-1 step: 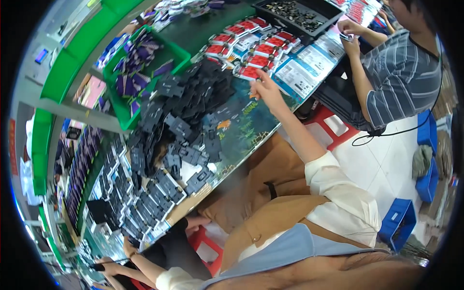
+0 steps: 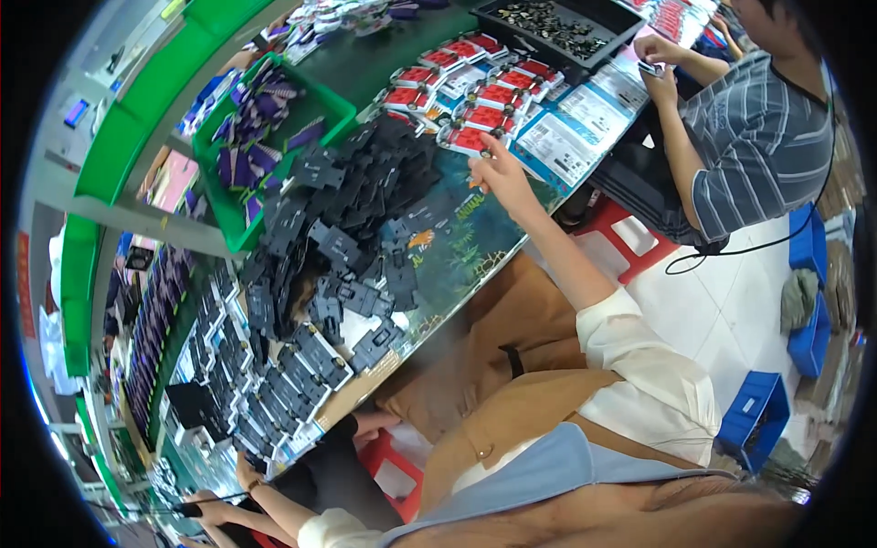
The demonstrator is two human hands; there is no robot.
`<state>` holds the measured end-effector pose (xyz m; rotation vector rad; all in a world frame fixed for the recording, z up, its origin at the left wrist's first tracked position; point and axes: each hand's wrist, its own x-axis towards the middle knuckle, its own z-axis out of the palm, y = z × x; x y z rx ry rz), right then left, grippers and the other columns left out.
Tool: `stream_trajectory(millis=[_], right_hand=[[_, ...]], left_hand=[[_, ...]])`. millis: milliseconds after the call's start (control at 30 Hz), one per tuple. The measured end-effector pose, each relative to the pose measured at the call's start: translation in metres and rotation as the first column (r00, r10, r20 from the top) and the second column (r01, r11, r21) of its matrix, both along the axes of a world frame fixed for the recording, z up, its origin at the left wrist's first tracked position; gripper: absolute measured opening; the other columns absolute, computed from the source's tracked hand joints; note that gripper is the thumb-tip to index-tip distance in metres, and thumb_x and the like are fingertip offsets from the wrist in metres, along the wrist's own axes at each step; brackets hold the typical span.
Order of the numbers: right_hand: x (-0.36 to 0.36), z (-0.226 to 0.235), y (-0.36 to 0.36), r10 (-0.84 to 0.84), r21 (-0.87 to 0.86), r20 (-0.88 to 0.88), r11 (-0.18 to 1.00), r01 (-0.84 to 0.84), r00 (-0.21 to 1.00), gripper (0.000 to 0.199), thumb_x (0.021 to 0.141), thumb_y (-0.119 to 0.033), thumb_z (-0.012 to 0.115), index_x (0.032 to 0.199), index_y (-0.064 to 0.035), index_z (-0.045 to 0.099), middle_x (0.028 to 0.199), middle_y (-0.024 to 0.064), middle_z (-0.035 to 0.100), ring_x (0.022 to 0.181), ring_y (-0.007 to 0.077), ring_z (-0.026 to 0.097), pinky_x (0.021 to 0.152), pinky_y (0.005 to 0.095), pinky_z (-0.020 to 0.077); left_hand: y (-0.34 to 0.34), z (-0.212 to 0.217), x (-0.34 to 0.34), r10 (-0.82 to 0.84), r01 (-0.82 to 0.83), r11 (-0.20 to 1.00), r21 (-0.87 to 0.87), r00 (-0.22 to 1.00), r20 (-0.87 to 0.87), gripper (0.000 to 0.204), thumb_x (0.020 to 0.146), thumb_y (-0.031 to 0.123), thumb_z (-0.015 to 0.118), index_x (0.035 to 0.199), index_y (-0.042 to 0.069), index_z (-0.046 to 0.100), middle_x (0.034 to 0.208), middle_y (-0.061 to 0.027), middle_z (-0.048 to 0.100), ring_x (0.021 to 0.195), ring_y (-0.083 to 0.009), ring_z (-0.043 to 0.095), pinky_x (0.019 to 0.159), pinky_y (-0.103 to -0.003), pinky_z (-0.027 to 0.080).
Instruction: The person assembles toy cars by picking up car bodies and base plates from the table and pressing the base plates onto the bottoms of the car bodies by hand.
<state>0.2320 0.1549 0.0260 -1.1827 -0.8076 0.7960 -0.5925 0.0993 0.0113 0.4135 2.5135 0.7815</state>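
Note:
My right hand (image 2: pixel 501 175) reaches far across the table, its fingertips at the edge of a red-and-white packet (image 2: pixel 468 139) in a row of similar packets. Whether it grips the packet is unclear. Just left of that hand lies a big heap of black plastic parts (image 2: pixel 361 196) on a printed mat (image 2: pixel 461 247). My left hand (image 2: pixel 245 475) sits small at the lower left by the table edge, beside rows of black parts (image 2: pixel 274 384); its fingers are too small to read. Another hand (image 2: pixel 206 511) lies just below it by a black cable.
A green bin (image 2: pixel 333 105) holds purple packets. A black tray of small dark parts (image 2: pixel 557 23) stands at the far end. A person in a striped shirt (image 2: pixel 758 137) works at the right. Red stools (image 2: pixel 630 247) and blue crates (image 2: pixel 754 416) stand on the floor.

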Motion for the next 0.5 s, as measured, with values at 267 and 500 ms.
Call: stream_trajectory(millis=[267,500], right_hand=[[0.033,-0.04,-0.002,-0.367,0.102,0.702,0.9,0.424,0.61,0.059,0.066,-0.02,0.077,0.11,0.0012,0.043,0.098,0.017,0.054,0.092,0.031,0.055,0.078,0.0369,0.0453],[0.034,-0.037,-0.003,-0.317,-0.041,0.648,0.894,0.447,0.693,0.057,0.064,-0.016,0.077,0.106,-0.0014,0.042,0.098,0.0199,0.054,0.091,0.035,0.056,0.077,0.0398,0.0455]], left_hand=[[-0.022,0.006,-0.067,0.255,-0.257,0.965,0.051,0.874,-0.414,0.058,0.072,0.044,0.059,0.103,-0.004,0.06,0.115,-0.0249,0.052,0.1,-0.0332,0.049,0.082,-0.045,0.041],[0.06,0.071,0.106,-0.055,0.334,0.841,0.426,0.835,-0.547,0.03,0.086,0.019,0.057,0.108,0.0,0.058,0.1,-0.0116,0.06,0.089,-0.0221,0.055,0.086,-0.031,0.041]])
